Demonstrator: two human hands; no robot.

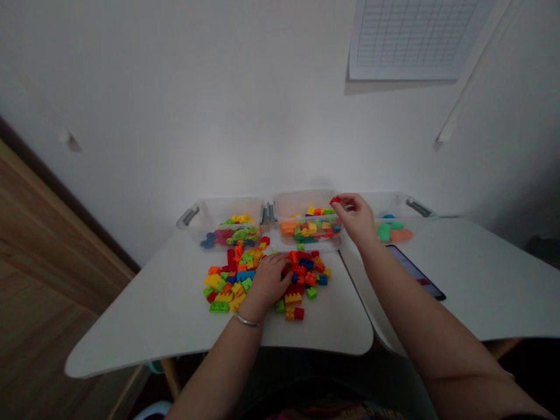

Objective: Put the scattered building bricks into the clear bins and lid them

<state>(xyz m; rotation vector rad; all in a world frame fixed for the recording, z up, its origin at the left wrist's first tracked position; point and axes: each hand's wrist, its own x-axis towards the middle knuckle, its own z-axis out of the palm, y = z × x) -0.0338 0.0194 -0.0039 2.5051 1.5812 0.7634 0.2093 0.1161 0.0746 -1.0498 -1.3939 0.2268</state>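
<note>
A small red toy brick (335, 200) is pinched between the fingertips of my right hand (355, 219), raised at the right end of the middle clear plastic box (301, 204). That box holds several coloured bricks. My left hand (272, 279) rests on the loose pile of toy bricks (238, 280), palm down. Its thumb and fingers are apart, with the fingertips partly hidden among red and blue bricks. On the near side of the pile lie an orange-and-red pair of bricks (294, 314) and a green brick (219, 307).
A left clear box (219, 205) holds coloured toy pieces; a right clear box (394, 201) holds green, blue and orange ones. A phone or tablet (415, 273) lies on the white table (153, 315) beneath my right forearm. The wall (219, 116) rises behind the boxes.
</note>
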